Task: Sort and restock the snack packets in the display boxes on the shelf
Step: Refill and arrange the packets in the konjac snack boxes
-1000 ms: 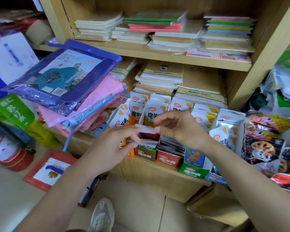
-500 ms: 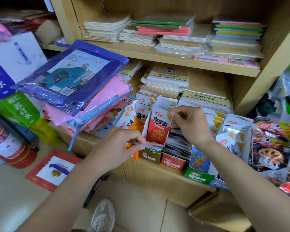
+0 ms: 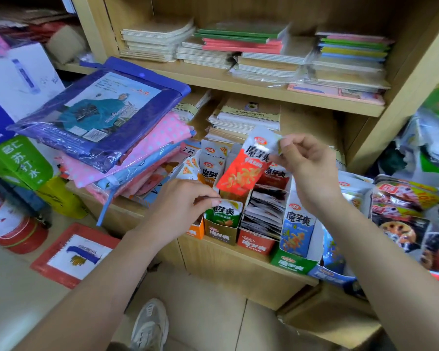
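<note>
I have the right hand (image 3: 312,171) raised above the row of display boxes. Its thumb and forefinger pinch the top corner of a red packet (image 3: 241,173), which hangs tilted with its lower end over the boxes. The packet has a white top, a red oval logo and black "魔芋爽". The left hand (image 3: 183,206) is curled, fingertips pinching the top edge of a green packet (image 3: 223,211) marked "魔芋爽". That packet stands upright in a brown box (image 3: 221,234) at the front edge of the shelf (image 3: 238,269). Just beside it sits a red box (image 3: 255,244) packed with dark packets, then a green box (image 3: 289,264) behind which a blue packet (image 3: 298,229) stands upright; all are printed "魔芋爽". At the far left I read "苏打水" on a green carton (image 3: 18,160).
</note>
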The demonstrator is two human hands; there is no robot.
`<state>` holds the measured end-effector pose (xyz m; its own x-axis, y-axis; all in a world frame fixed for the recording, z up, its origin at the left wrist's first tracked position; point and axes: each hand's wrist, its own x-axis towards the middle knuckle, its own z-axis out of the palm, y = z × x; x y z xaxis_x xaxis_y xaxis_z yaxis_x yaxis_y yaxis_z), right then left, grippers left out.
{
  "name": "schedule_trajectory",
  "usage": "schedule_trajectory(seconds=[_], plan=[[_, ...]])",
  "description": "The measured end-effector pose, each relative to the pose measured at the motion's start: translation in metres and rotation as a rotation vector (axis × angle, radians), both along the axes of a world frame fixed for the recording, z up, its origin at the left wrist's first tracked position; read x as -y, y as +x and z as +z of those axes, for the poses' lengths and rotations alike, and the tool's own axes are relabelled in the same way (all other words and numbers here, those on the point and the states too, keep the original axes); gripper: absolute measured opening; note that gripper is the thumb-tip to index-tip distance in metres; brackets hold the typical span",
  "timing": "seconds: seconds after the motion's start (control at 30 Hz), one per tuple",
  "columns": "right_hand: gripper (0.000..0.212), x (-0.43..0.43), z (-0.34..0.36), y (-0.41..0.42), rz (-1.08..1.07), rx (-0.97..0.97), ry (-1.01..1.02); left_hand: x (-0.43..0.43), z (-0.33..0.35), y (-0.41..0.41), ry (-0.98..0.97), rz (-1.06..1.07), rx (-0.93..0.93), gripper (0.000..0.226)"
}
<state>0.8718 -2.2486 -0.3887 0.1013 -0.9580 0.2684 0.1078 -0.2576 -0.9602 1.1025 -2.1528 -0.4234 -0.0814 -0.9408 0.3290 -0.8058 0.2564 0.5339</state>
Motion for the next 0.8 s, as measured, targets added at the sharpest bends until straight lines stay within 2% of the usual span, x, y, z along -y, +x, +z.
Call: schedule_trajectory(seconds=[0.2,0.3,0.43,0.5,0.6,0.8], plan=[[0.010,-0.001,0.008,-0.042,-0.133,0.168,-0.085,0.012,-0.001,-0.004,-0.207,0.130,-0.089,0.013],[0.010,-0.002,0.012,-0.063,-0.190,0.206,-0.080,0.020,0.005,-0.001,-0.260,0.238,-0.252,0.014],[0.006,-0.008,0.009,-0.080,-0.183,0.155,-0.040,0.020,0.021,-0.007,-0.301,0.327,-0.489,0.007],[0.007,-0.014,0.007,-0.082,-0.159,0.149,0.022,0.018,0.029,-0.011,-0.276,0.323,-0.683,0.004],[0.011,-0.024,0.004,-0.084,-0.117,0.126,0.074,0.015,0.035,-0.018,-0.263,0.282,-0.820,0.010],[0.009,-0.037,0.011,-0.101,-0.162,0.108,0.059,0.006,0.041,-0.044,-0.193,0.109,-0.877,0.018]])
